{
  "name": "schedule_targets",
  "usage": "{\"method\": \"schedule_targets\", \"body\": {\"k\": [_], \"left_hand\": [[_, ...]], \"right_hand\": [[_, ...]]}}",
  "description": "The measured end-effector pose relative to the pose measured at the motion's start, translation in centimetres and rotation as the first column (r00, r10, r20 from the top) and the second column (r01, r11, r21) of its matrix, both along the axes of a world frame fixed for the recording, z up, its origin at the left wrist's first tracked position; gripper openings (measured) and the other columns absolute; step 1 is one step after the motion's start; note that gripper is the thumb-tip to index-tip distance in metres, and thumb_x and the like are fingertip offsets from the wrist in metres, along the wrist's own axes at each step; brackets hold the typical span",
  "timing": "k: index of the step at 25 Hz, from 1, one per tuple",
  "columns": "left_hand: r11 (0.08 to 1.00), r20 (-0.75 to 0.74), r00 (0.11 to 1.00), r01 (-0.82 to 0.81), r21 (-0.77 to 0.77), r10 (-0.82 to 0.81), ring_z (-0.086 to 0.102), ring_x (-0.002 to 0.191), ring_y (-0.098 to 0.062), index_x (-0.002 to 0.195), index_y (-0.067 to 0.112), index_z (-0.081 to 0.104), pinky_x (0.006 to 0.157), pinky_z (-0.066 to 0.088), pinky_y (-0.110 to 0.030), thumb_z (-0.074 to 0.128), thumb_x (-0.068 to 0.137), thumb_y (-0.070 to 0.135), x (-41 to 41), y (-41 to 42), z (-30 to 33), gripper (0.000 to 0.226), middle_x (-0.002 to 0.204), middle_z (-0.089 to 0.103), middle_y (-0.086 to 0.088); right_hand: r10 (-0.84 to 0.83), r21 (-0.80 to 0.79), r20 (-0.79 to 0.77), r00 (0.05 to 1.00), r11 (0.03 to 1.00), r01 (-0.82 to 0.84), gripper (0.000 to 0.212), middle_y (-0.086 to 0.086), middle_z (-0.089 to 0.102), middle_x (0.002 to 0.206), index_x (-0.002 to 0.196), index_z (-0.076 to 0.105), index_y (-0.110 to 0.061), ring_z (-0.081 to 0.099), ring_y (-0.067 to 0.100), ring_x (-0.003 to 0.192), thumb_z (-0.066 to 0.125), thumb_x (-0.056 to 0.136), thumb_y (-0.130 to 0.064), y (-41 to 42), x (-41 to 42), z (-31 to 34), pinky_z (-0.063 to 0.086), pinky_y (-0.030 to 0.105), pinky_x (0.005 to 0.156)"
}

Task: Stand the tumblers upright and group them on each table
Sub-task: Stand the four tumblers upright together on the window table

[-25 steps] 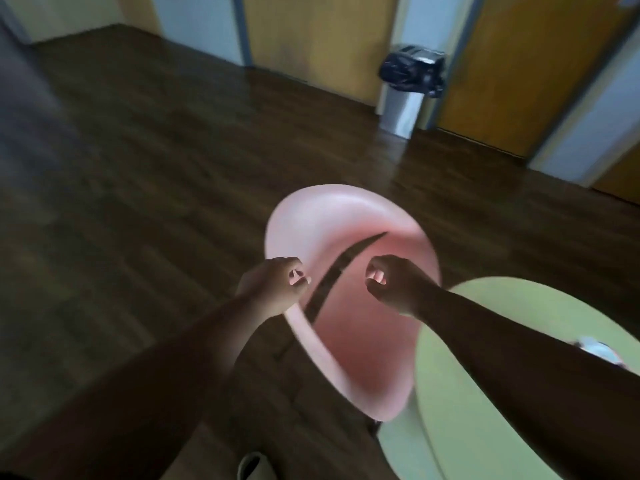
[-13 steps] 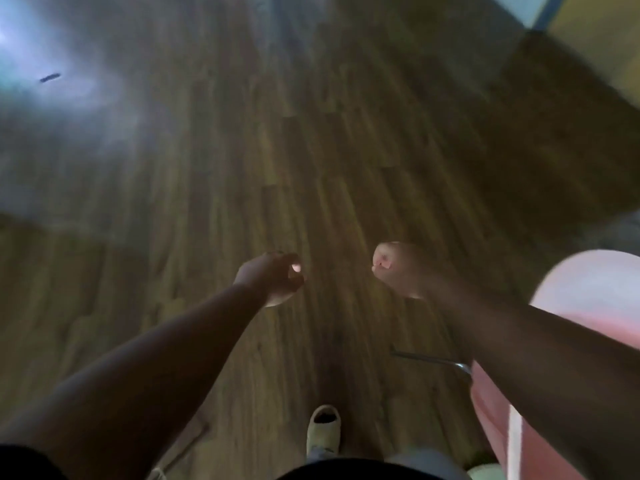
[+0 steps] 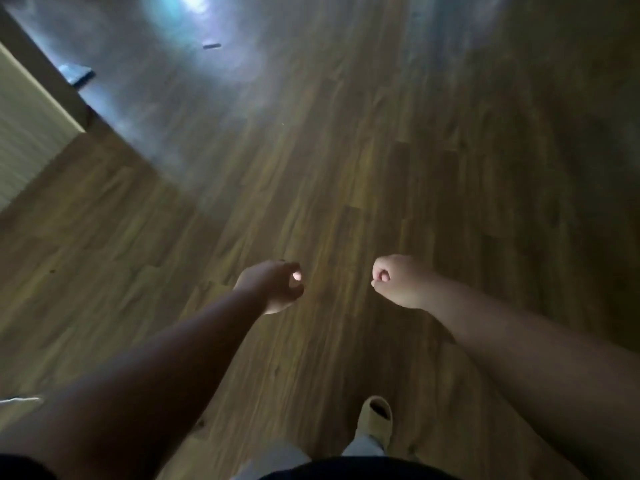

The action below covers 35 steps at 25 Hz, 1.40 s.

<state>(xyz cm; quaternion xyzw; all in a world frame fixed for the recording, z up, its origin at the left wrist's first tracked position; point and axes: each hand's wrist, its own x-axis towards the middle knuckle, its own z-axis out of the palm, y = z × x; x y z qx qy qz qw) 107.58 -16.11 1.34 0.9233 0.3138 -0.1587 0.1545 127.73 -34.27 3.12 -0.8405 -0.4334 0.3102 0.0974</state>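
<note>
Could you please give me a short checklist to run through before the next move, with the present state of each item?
1. Left hand free to pick something up: ok, loosely curled, nothing seen in it.
2. Right hand free: ok, curled into a fist, nothing seen in it.
3. Tumblers in view: not ok, none show in this picture.
4. A table within reach: not ok, only wooden floor lies ahead of the hands.
5. Walking path clear: ok near the shoe; a small dark object lies far ahead, what it is cannot be told.
6. View sharp enough to judge: not ok, the floor is blurred.
</note>
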Motion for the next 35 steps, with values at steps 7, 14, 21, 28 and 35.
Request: {"method": "schedule_targets", "body": {"k": [7,14,21,28,35], "left_hand": [[0.979,0.048,0.978,-0.204,0.009,0.204,0.063,0.106,-0.017,0.119,0.042,0.060,0.081,0.054,-0.034,0.052,0.091,0.056,1.8,11.7,1.6,0.032,0.115,0.065,0.011],[0.942,-0.005,0.942,-0.335,0.007,0.335,0.061,0.111,-0.016,0.122,0.040,0.059,0.083,0.053,-0.034,0.051,0.093,0.056,-3.6,32.1,2.8,0.033,0.120,0.062,0.011],[0.896,0.017,0.897,-0.441,0.051,0.441,0.061,0.111,-0.016,0.122,0.041,0.059,0.080,0.050,-0.033,0.050,0.093,0.057,-7.2,49.2,5.8,0.034,0.121,0.063,0.011],[0.768,0.046,0.769,-0.639,0.044,0.638,0.064,0.107,-0.017,0.118,0.039,0.062,0.086,0.055,-0.036,0.054,0.091,0.054,-8.2,63.7,5.3,0.032,0.117,0.066,0.008],[0.556,0.087,0.556,-0.831,0.030,0.826,0.062,0.111,-0.016,0.119,0.039,0.061,0.085,0.050,-0.032,0.055,0.091,0.056,-13.1,72.7,5.9,0.033,0.118,0.065,0.012]], "right_hand": [[0.241,-0.032,0.075,0.968,0.970,-0.239,0.011,-0.010,0.058,0.089,0.085,0.059,-0.027,0.059,0.015,0.081,0.054,0.091,-0.036,16.8,4.6,1.9,0.052,0.036,0.078],[0.302,0.017,0.079,0.950,0.953,-0.304,0.011,-0.010,0.057,0.084,0.079,0.057,-0.026,0.059,0.016,0.078,0.056,0.087,-0.033,39.8,1.8,2.2,0.052,0.034,0.075],[0.445,0.024,0.079,0.892,0.894,-0.448,0.008,-0.011,0.058,0.090,0.085,0.059,-0.028,0.057,0.012,0.081,0.054,0.089,-0.033,58.7,-1.3,4.8,0.046,0.029,0.070],[0.664,0.014,0.119,0.738,0.742,-0.670,0.011,-0.011,0.056,0.086,0.090,0.061,-0.026,0.058,0.015,0.081,0.051,0.087,-0.027,79.6,-0.9,4.7,0.051,0.034,0.076],[0.881,-0.036,0.136,0.452,0.461,-0.887,0.008,-0.011,0.057,0.089,0.088,0.057,-0.029,0.058,0.017,0.084,0.050,0.086,-0.033,97.8,-7.5,6.1,0.052,0.036,0.076]]}}
